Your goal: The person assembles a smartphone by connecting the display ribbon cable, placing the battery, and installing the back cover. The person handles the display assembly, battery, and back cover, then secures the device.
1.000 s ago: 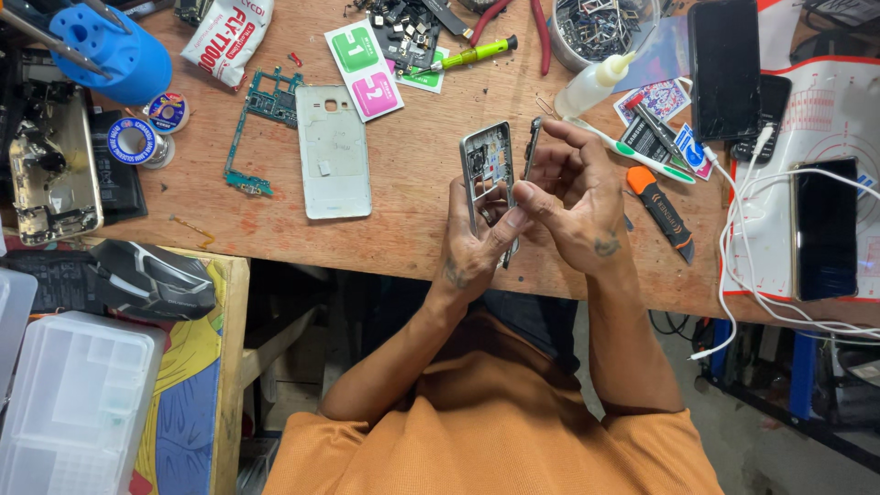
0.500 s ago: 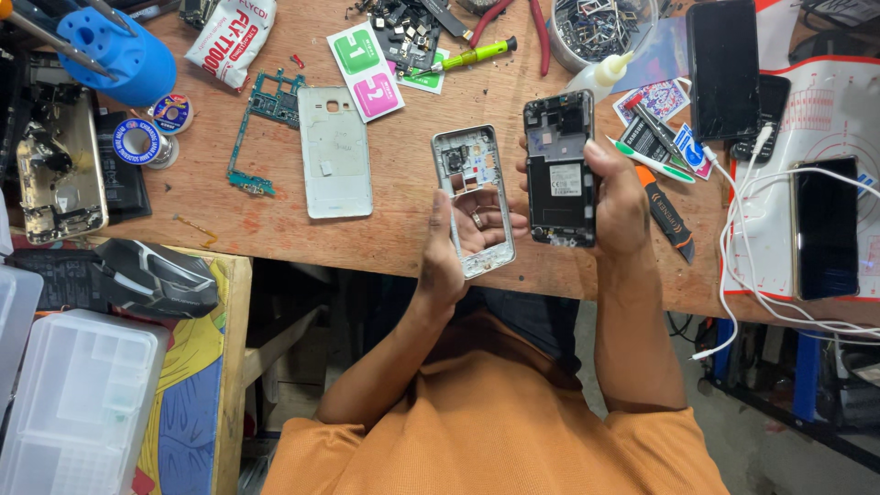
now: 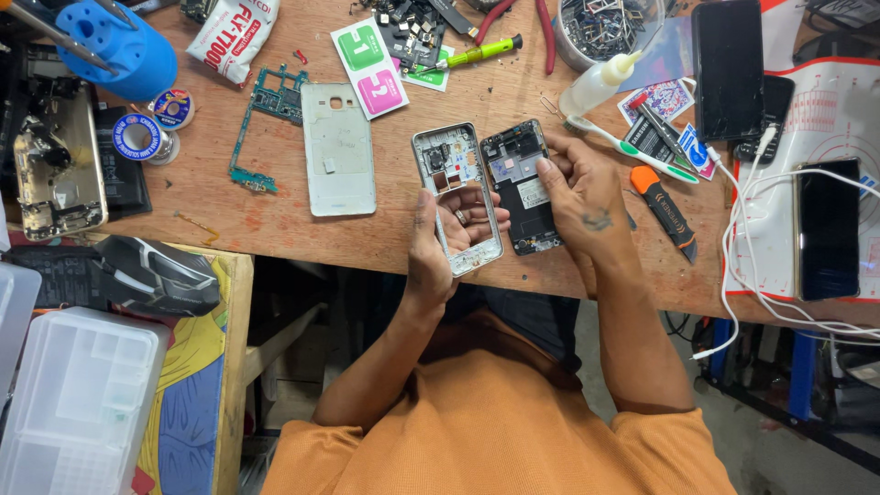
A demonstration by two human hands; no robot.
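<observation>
My left hand holds a silver phone middle frame with a cut-out centre, fingers showing through the opening. Right beside it, my right hand grips a dark phone screen assembly with its inner side up, thumb resting on its upper edge. The two parts lie side by side just above the wooden bench, nearly touching. A white phone back cover and a green circuit board rest on the bench to the left.
An orange-handled tool, a toothbrush, a glue bottle, a green screwdriver and a bowl of small parts lie behind. Two dark phones with white cables sit right. Clear plastic boxes stand lower left.
The frame and screen assembly, held together a second ago, have been pulled apart. Both now sit lower and flatter above the bench, side by side.
</observation>
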